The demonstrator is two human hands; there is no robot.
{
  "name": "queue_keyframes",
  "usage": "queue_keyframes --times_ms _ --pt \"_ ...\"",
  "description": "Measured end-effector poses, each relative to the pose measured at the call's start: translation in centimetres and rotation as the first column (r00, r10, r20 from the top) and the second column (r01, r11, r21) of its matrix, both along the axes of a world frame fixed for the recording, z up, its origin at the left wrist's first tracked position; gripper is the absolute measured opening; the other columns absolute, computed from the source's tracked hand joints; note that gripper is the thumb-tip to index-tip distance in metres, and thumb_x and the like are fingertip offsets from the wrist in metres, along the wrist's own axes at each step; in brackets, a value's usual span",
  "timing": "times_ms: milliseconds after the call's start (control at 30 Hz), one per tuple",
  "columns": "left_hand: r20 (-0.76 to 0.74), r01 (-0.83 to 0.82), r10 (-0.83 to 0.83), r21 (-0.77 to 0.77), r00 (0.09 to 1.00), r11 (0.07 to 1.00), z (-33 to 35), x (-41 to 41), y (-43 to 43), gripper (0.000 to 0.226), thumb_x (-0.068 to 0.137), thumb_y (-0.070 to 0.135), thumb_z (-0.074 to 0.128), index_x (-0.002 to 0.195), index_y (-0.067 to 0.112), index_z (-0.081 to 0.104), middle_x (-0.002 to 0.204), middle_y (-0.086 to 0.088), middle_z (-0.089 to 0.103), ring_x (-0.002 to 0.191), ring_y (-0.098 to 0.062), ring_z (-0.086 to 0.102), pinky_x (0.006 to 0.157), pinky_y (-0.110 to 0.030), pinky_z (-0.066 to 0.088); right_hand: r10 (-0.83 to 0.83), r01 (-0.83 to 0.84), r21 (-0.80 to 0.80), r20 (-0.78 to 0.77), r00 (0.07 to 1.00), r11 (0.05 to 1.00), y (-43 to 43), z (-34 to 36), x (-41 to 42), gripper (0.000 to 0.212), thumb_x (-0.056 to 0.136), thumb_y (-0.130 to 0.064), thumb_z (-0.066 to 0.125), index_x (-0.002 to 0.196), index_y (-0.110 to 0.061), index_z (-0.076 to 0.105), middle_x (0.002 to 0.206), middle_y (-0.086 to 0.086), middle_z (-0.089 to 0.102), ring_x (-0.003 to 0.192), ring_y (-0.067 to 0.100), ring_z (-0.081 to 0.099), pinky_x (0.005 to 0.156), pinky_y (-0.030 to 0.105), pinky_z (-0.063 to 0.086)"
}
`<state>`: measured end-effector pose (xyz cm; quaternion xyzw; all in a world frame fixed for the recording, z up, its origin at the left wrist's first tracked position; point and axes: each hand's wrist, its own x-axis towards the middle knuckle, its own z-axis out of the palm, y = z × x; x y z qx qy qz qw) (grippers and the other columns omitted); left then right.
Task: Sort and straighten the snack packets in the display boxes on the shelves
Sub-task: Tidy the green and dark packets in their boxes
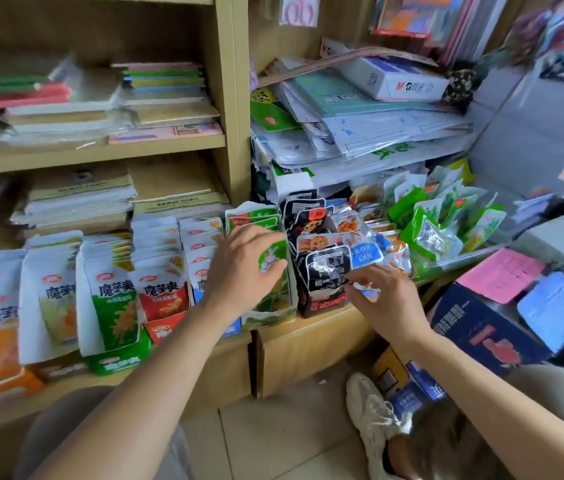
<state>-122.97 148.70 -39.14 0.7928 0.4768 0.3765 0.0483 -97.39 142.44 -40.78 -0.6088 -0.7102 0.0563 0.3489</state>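
On low shelf [308,327], centre: green box [273,315] and dark box [322,303] sit side by side, touching.

Left hand [239,271]: forearm comes in from lower left, palm down, reaching over the green box. Fingers [249,232] curl behind the green packets [270,261] standing in it and the thumb lies across the front one, so it looks like a pinch on the stack. Fingertips are hidden.

Right hand [388,303]: forearm comes in from lower right, wrist bent. Thumb and index pinch the lower right corner of a black packet [324,268] at the front of the dark box. The packet is tilted and the other fingers are loosely spread.

Mixed packets [374,237] are heaped behind and to the right. Neat packet rows [118,289] stand upright in boxes to the left.
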Motion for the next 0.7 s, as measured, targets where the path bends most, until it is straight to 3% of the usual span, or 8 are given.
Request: queue_keyframes --times_ms 233,300,333,400,433,500,567,700 --pt "0.088 0.096 -0.079 -0.214 0.993 0.972 -0.3 4.2 1.2 0.065 0.091 0.038 0.072 0.150 0.032 0.044 0.147 0.012 0.051 0.132 -0.005 0.046 0.108 -0.027 0.039 0.074 -0.088 -0.238 -0.064 0.995 0.967 5.6 2.3 3.0 0.058 0.083 -0.037 0.079 0.135 -0.030 0.057 0.123 -0.012 0.061 0.102 0.006 0.059 0.088 0.030 0.053" --pt "0.047 0.070 -0.062 -0.205 0.997 0.976 -0.7 5.1 2.4 0.052 0.092 0.039 0.070 0.141 0.032 0.054 0.136 0.015 0.060 0.115 -0.003 0.059 0.093 -0.021 0.048 0.136 -0.154 -0.256 -0.088 0.987 0.954 7.1 2.0 2.4 0.069 0.081 -0.038 0.081 0.142 -0.032 0.050 0.131 -0.011 0.058 0.108 0.006 0.057 0.093 0.032 0.052" --pt "0.023 0.038 -0.035 -0.171 0.999 0.985 -0.8 5.4 2.9 0.041 0.092 0.039 0.070 0.131 0.031 0.063 0.120 0.015 0.068 0.093 -0.001 0.066 0.075 -0.015 0.050 0.155 -0.176 -0.256 -0.101 0.983 0.950 7.6 1.5 2.0 0.072 0.081 -0.038 0.081 0.144 -0.030 0.048 0.134 -0.009 0.057 0.111 0.008 0.057 0.096 0.034 0.051" --pt "0.023 -0.043 0.045 -0.076 0.999 0.996 -0.7 5.7 3.6 0.021 0.091 0.036 0.072 0.109 0.027 0.074 0.081 0.016 0.069 0.051 0.006 0.051 0.044 -0.011 0.034 0.157 -0.172 -0.239 -0.077 0.985 0.956 8.5 0.4 1.4 0.077 0.081 -0.037 0.081 0.147 -0.020 0.045 0.138 0.000 0.055 0.120 0.017 0.055 0.102 0.034 0.047" --pt "0.047 -0.086 0.088 -0.032 0.995 0.996 -0.4 5.7 4.1 0.015 0.090 0.035 0.074 0.101 0.025 0.076 0.070 0.016 0.065 0.045 0.007 0.044 0.040 -0.013 0.030 0.150 -0.157 -0.219 -0.046 0.988 0.963 8.7 0.0 1.2 0.079 0.082 -0.036 0.081 0.148 -0.018 0.043 0.139 0.003 0.054 0.123 0.019 0.053 0.103 0.033 0.046" --pt "0.124 -0.161 0.157 0.018 0.980 0.987 -0.2 5.5 5.5 0.013 0.090 0.035 0.074 0.094 0.023 0.076 0.065 0.009 0.067 0.045 0.002 0.048 0.040 -0.017 0.031 0.150 -0.155 -0.176 -0.037 0.988 0.972 9.1 -0.6 1.0 0.085 0.081 -0.037 0.082 0.152 -0.022 0.037 0.137 0.002 0.054 0.123 0.018 0.051 0.101 0.033 0.047" --pt "0.218 -0.207 0.203 -0.003 0.955 0.978 0.1 5.0 7.2 0.020 0.090 0.043 0.068 0.092 0.024 0.073 0.066 0.005 0.069 0.051 -0.013 0.060 0.045 -0.031 0.046 0.165 -0.175 -0.154 -0.076 0.983 0.972 9.2 -1.0 1.1 0.088 0.080 -0.038 0.082 0.153 -0.025 0.035 0.132 -0.001 0.056 0.119 0.015 0.052 0.098 0.032 0.048" --pt "0.235 -0.248 0.237 0.017 0.943 0.969 1.2 5.3 8.7 0.014 0.090 0.035 0.073 0.091 0.021 0.074 0.069 0.005 0.072 0.059 -0.012 0.068 0.052 -0.035 0.054 0.215 -0.213 -0.119 0.005 0.977 0.970 9.3 -1.3 1.6 0.062 0.083 -0.041 0.079 0.137 -0.019 0.057 0.124 0.003 0.059 0.118 0.022 0.052 0.098 0.035 0.045"
